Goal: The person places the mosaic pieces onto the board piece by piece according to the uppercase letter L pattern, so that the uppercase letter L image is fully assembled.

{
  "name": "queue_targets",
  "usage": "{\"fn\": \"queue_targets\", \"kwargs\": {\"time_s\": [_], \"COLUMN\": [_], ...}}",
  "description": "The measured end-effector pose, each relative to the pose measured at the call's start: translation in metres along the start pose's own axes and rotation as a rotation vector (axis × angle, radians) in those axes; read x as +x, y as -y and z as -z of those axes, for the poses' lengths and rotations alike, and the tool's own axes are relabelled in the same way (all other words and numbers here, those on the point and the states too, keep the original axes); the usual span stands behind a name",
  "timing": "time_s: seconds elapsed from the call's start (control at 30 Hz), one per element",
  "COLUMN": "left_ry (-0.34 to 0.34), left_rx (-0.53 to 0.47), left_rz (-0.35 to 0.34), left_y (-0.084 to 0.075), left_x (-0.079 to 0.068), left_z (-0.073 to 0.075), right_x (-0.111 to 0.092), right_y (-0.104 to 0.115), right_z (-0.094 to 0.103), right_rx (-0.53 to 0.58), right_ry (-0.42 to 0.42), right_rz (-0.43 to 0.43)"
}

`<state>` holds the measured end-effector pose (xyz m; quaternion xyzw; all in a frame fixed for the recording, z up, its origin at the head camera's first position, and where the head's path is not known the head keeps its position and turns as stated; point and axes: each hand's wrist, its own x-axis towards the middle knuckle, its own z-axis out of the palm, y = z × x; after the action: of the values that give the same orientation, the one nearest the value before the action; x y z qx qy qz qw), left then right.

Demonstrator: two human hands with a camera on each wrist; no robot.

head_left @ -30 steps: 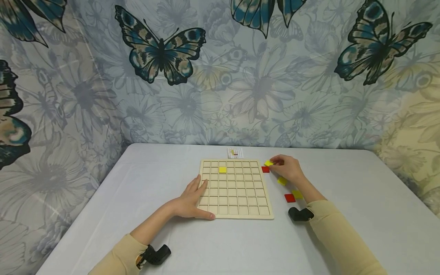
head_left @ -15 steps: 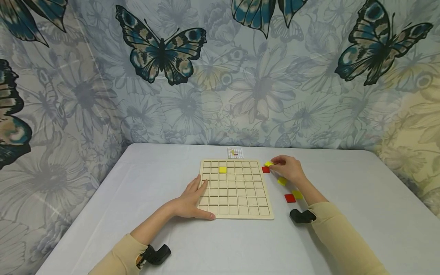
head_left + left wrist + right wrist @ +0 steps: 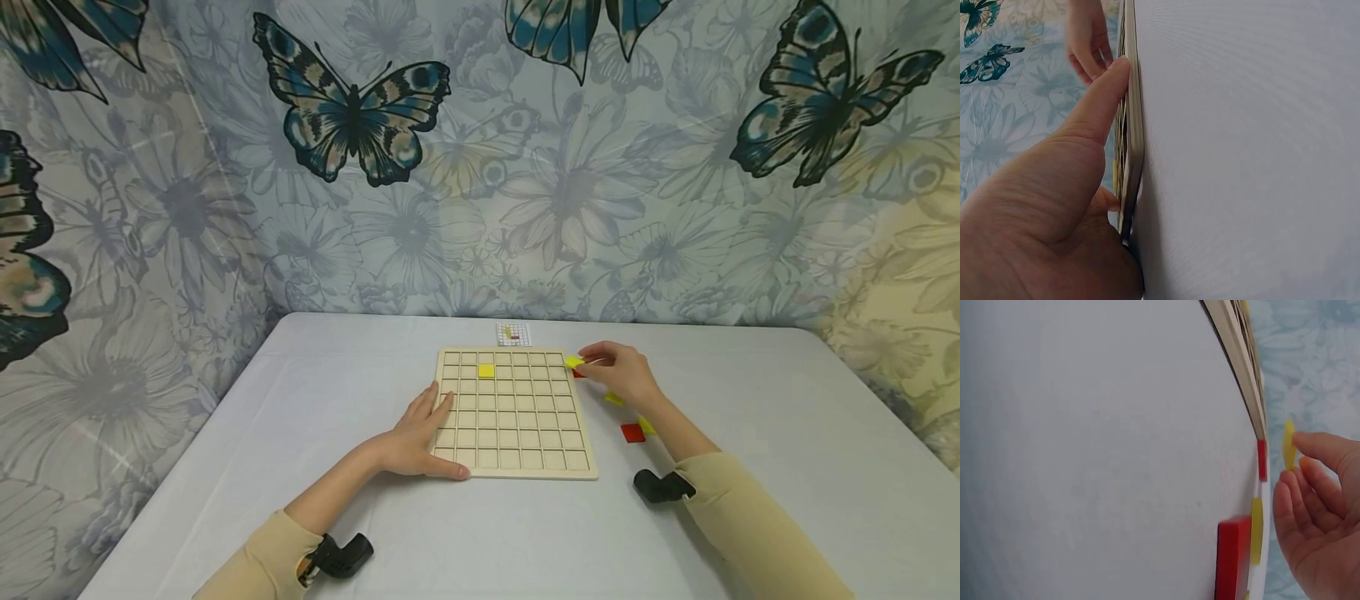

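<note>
My left hand (image 3: 411,437) rests on the left edge of a wooden grid board (image 3: 517,423), fingers and thumb spread along its front left corner. In the left wrist view the thumb (image 3: 1100,103) lies along the board's edge. My right hand (image 3: 621,372) pinches a yellow square tile (image 3: 573,362) between thumb and fingers, beside the board's upper right corner. The right wrist view shows this yellow tile (image 3: 1289,444) raised off the table. One yellow tile (image 3: 486,372) sits in a cell of the second row. A red tile (image 3: 578,374) lies partly hidden below the held one.
Right of the board lie a yellow tile (image 3: 614,398), a red tile (image 3: 633,433) and another yellow tile (image 3: 647,426) partly behind the right wrist. A small card with a printed grid pattern (image 3: 513,334) lies behind the board. A butterfly-print cloth (image 3: 420,242) hangs behind the white table (image 3: 360,367).
My right hand has lifted the yellow tile and carried it slightly left, to the board's right edge, over the red tile. My left hand has stayed in place.
</note>
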<state>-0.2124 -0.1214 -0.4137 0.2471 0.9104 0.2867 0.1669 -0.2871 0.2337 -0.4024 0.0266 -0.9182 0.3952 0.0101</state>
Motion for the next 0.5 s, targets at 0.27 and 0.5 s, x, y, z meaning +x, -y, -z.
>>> {"fn": "queue_targets", "kwargs": {"time_s": [0.27,0.5], "left_ry": [0.001,-0.001], "left_rx": [0.003,-0.003], "left_rz": [-0.001,-0.004], "left_y": [-0.001,-0.001], "left_x": [-0.001,-0.001], "left_z": [0.001,0.000], "right_x": [-0.007,-0.012], "right_y": [0.014,0.023], "right_z": [-0.009,-0.018], "right_rx": [0.012,0.024], "right_ry": [0.025,0.040], "right_rz": [0.053,0.098]}}
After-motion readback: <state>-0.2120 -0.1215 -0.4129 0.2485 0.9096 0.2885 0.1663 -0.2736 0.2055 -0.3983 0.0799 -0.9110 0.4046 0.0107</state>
